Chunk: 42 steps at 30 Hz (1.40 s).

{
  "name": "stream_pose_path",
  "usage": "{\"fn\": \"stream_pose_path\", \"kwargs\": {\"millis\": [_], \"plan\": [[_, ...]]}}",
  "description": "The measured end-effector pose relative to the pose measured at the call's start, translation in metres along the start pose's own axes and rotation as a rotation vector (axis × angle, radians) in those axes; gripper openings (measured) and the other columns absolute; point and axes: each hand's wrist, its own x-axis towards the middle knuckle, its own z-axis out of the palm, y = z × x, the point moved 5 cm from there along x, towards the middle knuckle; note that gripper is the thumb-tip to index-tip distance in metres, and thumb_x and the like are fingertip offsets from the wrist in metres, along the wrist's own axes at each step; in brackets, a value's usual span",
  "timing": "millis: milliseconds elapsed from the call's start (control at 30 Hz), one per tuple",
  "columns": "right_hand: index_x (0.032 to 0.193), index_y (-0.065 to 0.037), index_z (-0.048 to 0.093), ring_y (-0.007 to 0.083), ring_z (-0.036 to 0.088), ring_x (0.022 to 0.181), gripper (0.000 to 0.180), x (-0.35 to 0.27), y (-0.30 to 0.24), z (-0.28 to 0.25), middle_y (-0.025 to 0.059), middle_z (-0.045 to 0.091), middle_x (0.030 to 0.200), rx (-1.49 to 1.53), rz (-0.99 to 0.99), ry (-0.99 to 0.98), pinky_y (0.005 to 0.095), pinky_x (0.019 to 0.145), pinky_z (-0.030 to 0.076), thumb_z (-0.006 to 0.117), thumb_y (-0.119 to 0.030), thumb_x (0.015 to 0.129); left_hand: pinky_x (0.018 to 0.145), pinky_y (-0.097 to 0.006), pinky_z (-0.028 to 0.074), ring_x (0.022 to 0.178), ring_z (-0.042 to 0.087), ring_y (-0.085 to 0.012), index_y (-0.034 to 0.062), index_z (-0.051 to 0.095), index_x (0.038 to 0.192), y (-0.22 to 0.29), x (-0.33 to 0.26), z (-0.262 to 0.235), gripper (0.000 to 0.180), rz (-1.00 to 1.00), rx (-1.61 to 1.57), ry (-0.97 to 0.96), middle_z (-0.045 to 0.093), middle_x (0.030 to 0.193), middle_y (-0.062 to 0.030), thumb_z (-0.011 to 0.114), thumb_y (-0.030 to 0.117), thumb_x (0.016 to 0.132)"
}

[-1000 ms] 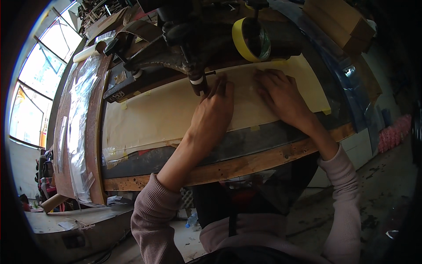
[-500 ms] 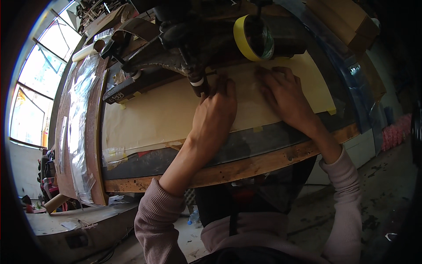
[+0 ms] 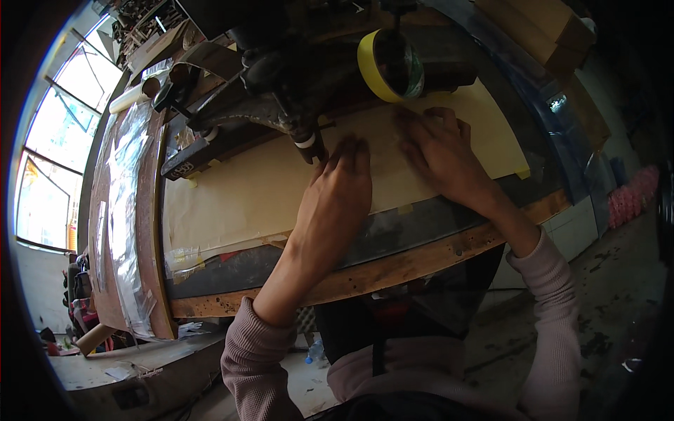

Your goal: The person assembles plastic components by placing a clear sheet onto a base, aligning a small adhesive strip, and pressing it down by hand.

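Note:
A long cream-coloured paper sheet lies on the dark bench top, held down at its edges by bits of yellow tape. My left hand rests on the sheet's middle, fingers stretched forward, right beside the metal foot of a dark machine head. My right hand is over the sheet to the right, its fingers bent and spread, the tips blurred. I see nothing held in either hand. Just beyond the right fingers hangs a roll of yellow tape, on the dark machine.
A dark bar runs along the sheet's far edge. The bench has a wooden front edge. At left stands a board with clear plastic film. Cardboard boxes are at the back right, a pink bundle at far right.
The whole view has shifted slightly. My left hand has drawn back a little toward me from the machine's foot. The right hand remains over the sheet, its fingers moving slightly.

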Motion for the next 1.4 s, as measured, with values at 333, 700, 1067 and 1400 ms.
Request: {"fn": "stream_pose_path", "kwargs": {"millis": [333, 700, 1067, 1400], "plan": [[0.12, -0.003, 0.054, 0.0338, 0.043, 0.116, 0.035, 0.0, 0.002, -0.001, 0.0092, 0.052, 0.13, -0.071, -0.025, -0.002, 0.0501, 0.094, 0.034, 0.054, -0.021, 0.091, 0.103, -0.048, 0.038, 0.12, 0.048, -0.043, -0.014, 0.043, 0.121, 0.006, 0.001, 0.01, 0.047, -0.037, -0.013, 0.088, 0.045, 0.126, -0.0354, 0.053, 0.015, 0.085], [0.122, -0.003, 0.053, 0.0327, 0.044, 0.114, 0.037, 0.002, -0.001, 0.001, 0.0096, 0.053, 0.129, -0.054, -0.04, 0.0, 0.0511, 0.095, 0.032, 0.053, -0.021, 0.09, 0.096, -0.047, 0.042, 0.112, 0.052, -0.0382, -0.0109, 0.048, 0.11, 0.009, 0.004, 0.011, 0.037, -0.067, 0.091, 0.099, 0.05, 0.121, -0.0315, 0.054, 0.013, 0.083], [0.12, -0.002, 0.056, 0.0295, 0.045, 0.113, 0.036, 0.007, 0.0, 0.006, 0.0085, 0.053, 0.129, -0.059, -0.016, 0.044, 0.0506, 0.095, 0.033, 0.054, -0.023, 0.09, 0.1, -0.048, 0.042, 0.118, 0.047, -0.0482, -0.0177, 0.04, 0.116, 0.003, 0.006, 0.018, 0.045, -0.085, 0.023, 0.099, 0.042, 0.125, -0.0411, 0.052, 0.011, 0.083], [0.115, -0.003, 0.06, 0.0232, 0.046, 0.114, 0.032, 0.006, 0.0, 0.005, 0.0071, 0.056, 0.124, -0.122, -0.062, 0.107, 0.0493, 0.097, 0.031, 0.054, -0.022, 0.091, 0.099, -0.047, 0.043, 0.118, 0.046, -0.0498, -0.019, 0.037, 0.118, 0.002, 0.008, 0.016, 0.047, -0.089, -0.04, 0.097, 0.039, 0.126, -0.043, 0.052, 0.007, 0.082]]}}
